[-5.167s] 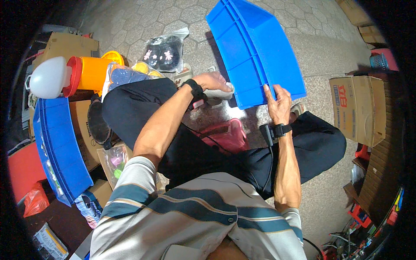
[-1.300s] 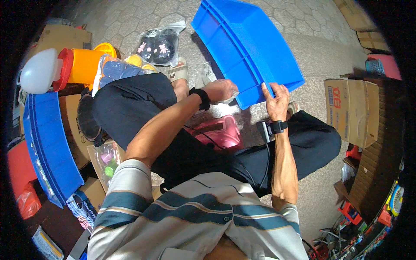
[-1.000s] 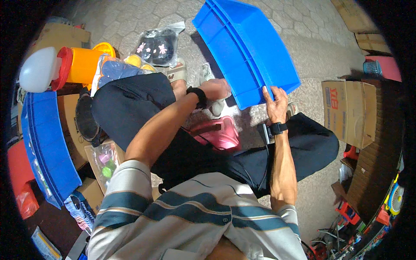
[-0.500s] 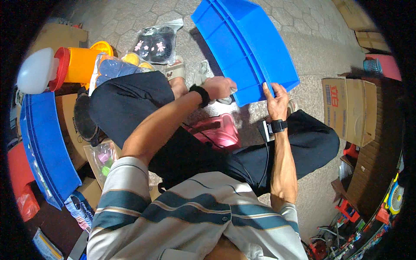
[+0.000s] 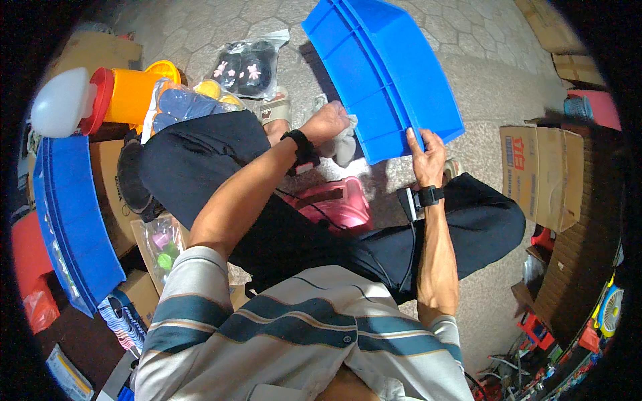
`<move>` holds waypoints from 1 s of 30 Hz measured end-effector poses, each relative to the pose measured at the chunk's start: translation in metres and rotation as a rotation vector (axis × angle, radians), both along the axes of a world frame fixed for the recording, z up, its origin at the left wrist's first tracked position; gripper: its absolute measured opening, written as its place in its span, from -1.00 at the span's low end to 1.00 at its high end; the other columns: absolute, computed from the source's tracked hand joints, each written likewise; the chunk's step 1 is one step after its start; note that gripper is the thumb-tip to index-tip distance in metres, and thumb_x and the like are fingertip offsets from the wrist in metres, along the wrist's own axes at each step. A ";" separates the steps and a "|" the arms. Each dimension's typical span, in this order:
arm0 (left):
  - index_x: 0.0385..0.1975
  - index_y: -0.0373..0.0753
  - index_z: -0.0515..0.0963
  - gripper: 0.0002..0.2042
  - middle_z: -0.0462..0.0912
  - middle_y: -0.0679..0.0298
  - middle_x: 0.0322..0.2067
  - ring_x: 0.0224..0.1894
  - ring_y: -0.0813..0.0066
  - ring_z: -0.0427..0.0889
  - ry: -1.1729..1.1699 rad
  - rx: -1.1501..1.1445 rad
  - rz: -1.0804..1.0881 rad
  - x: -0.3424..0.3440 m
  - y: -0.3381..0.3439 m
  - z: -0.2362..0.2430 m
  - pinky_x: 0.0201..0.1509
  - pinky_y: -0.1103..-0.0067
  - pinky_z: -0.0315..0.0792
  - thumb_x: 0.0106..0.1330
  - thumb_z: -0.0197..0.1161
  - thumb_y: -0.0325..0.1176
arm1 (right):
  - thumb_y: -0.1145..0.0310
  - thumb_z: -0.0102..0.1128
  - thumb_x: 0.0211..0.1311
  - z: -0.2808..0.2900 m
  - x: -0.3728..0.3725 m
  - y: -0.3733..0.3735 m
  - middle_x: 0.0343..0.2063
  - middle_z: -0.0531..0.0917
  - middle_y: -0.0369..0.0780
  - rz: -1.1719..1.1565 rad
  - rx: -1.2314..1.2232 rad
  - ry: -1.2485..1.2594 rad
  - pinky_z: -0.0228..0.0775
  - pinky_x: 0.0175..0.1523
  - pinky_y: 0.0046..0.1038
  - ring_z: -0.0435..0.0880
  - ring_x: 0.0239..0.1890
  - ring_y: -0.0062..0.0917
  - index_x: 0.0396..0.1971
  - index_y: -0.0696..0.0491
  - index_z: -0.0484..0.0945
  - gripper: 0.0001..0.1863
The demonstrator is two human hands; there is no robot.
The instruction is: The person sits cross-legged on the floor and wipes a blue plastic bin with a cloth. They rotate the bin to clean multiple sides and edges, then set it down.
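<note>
While the right hand (image 5: 428, 159) pinches the near end of the blue bin (image 5: 389, 83) at upper centre, whose long axis slants toward lower right, the left hand (image 5: 326, 123), fingers curled around a grey cloth (image 5: 344, 147), sits just beside its left edge; whether cloth touches bin, I cannot tell.

Right of the blue bin (image 5: 401, 80), floor (image 5: 485, 147) gives a hand passage up to a cardboard box (image 5: 543, 175), while the left hand (image 5: 326, 123), grey cloth (image 5: 344, 148) and pink plastic object (image 5: 349, 208) obstruct the bin's near-left side.
</note>
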State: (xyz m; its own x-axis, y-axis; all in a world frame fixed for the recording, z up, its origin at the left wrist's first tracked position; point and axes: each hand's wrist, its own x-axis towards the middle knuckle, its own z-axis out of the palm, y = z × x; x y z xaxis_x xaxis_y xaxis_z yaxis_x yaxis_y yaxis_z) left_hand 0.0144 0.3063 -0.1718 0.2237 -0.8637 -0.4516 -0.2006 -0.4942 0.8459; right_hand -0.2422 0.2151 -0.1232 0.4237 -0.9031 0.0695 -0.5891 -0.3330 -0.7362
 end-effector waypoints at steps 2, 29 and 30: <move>-0.21 -0.33 0.52 -0.74 0.62 0.23 -0.31 -0.23 0.43 0.59 0.239 0.086 -0.018 -0.007 0.007 -0.009 -0.14 0.45 0.48 0.29 0.29 -0.25 | 0.06 0.31 0.32 -0.001 0.000 0.000 -0.31 0.72 -0.06 0.006 0.013 -0.003 0.26 0.25 -0.17 0.61 -0.12 -0.11 -0.28 0.16 0.70 -0.61; -0.16 -0.36 0.71 -0.37 0.74 -0.04 -0.12 -0.11 0.13 0.72 -0.146 0.404 -0.351 -0.016 -0.019 -0.042 -0.08 0.26 0.58 0.11 0.37 0.20 | 0.18 0.30 0.37 -0.014 0.006 0.001 -0.42 0.57 -0.02 0.070 -0.041 0.050 0.32 -0.05 -0.18 0.48 -0.25 -0.16 -0.30 0.27 0.57 -0.63; -0.12 -0.37 0.70 -0.35 0.73 -0.04 -0.08 -0.06 0.13 0.71 -0.134 0.426 -0.365 -0.014 -0.020 -0.038 -0.05 0.27 0.58 0.11 0.37 0.19 | 0.18 0.29 0.37 -0.016 0.006 0.002 -0.42 0.57 -0.02 0.066 -0.017 0.017 0.33 -0.06 -0.19 0.48 -0.25 -0.19 -0.30 0.26 0.57 -0.63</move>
State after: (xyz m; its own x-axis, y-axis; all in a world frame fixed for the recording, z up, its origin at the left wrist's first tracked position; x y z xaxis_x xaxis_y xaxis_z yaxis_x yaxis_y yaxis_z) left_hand 0.0008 0.2867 -0.2099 0.0244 -0.6436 -0.7650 -0.5142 -0.6643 0.5425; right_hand -0.2361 0.2174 -0.1388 0.4833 -0.8721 0.0765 -0.5780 -0.3835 -0.7203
